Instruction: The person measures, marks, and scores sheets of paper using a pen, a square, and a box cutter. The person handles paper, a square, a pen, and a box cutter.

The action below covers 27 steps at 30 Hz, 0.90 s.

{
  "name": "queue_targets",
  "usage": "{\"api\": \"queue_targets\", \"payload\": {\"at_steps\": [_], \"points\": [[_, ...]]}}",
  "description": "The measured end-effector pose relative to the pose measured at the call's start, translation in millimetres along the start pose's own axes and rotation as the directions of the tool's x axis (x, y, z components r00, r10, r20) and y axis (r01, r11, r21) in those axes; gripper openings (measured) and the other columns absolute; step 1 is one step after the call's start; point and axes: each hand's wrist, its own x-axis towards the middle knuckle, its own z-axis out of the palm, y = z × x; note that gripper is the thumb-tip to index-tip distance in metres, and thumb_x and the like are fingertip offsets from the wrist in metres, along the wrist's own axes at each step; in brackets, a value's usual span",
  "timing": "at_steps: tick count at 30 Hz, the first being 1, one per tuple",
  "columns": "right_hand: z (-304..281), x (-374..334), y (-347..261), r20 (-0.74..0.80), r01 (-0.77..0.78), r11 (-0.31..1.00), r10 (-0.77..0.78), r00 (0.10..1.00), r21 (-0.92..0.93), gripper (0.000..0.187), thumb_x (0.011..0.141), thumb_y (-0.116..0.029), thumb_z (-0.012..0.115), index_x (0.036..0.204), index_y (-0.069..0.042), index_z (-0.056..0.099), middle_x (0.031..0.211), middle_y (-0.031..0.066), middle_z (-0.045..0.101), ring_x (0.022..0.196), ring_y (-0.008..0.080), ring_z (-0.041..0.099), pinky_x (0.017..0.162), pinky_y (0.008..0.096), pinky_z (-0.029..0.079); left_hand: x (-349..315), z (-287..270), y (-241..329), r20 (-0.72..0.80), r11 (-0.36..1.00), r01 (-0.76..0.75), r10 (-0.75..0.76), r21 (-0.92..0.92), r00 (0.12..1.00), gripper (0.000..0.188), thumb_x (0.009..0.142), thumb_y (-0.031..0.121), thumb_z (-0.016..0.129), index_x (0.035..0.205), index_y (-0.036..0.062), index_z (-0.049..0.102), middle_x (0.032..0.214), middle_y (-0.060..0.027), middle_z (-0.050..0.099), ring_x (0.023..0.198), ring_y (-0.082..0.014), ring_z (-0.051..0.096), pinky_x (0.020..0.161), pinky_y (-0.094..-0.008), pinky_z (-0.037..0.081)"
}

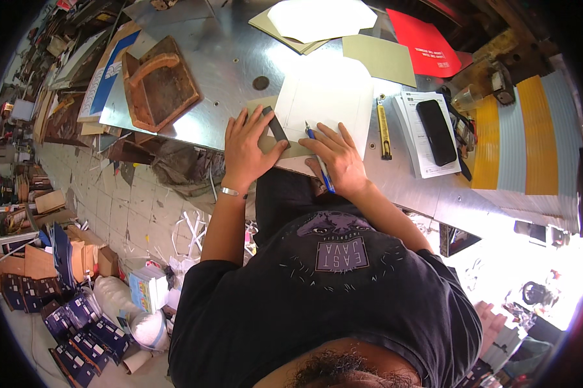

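My left hand (245, 143) rests on a greyish-beige board (295, 150) at the table's near edge, fingers spread. Its thumb and index fingertip hold a short, dark grey flat strip (276, 124) against the board. A blue and white pen (322, 163) is between the fingers of my right hand (340, 158), its tip pointing away from me. The fingers of that hand lie over the lower part of a white sheet (330, 90), which has faint lines and partly covers the board. Part of the pen is hidden by my fingers.
A yellow cutter knife (384, 132) lies right of the sheet. Beyond it, a black phone (436, 132) rests on printed papers (411, 145). A wooden tool with a handle (159, 87) stands at left. Farther back are white sheets (323, 19), beige boards (382, 58) and a red folder (427, 45).
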Motion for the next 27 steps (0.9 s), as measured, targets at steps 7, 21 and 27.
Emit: {"api": "queue_targets", "payload": {"at_steps": [7, 21, 27], "points": [[-0.7, 1.7, -0.9, 0.006, -0.002, 1.0, 0.002, 1.0, -0.009, 0.042, 0.099, -0.026, 0.077, 0.139, -0.016, 0.072, 0.139, 0.0138, 0.071, 0.146, 0.0355, 0.058, 0.129, 0.0638, 0.035, -0.3, -0.1, -0.2, -0.003, 1.0, 0.0, 0.0, 0.005, 1.0, 0.069, 0.087, 0.049, 0.088, 0.146, 0.0168, 0.073, 0.16, -0.0115, 0.064, 0.152, -0.0437, 0.052, 0.129, -0.0613, 0.032], [-0.6, 1.2, -0.3, 0.004, -0.001, 1.0, 0.001, 1.0, -0.005, 0.043, 0.098, -0.026, 0.077, 0.139, -0.016, 0.072, 0.139, 0.0133, 0.071, 0.147, 0.0356, 0.057, 0.128, 0.0635, 0.036, 0.4, -0.3, 0.8, 0.008, 1.0, 0.004, -0.004, -0.004, 1.0, 0.072, 0.086, 0.041, 0.09, 0.151, 0.0176, 0.069, 0.163, -0.0131, 0.062, 0.153, -0.0466, 0.051, 0.128, -0.0626, 0.033], [-1.9, 2.0, -2.3, 0.0, 0.003, 1.0, -0.003, 1.0, 0.001, 0.044, 0.097, -0.026, 0.079, 0.139, -0.015, 0.071, 0.139, 0.0146, 0.072, 0.147, 0.0381, 0.058, 0.128, 0.0634, 0.036, -0.7, 2.0, -0.7, -0.017, 1.0, 0.006, -0.005, 0.018, 1.0, 0.07, 0.086, 0.049, 0.089, 0.146, 0.0162, 0.072, 0.159, -0.0105, 0.064, 0.151, -0.0424, 0.053, 0.129, -0.0614, 0.033]]}}
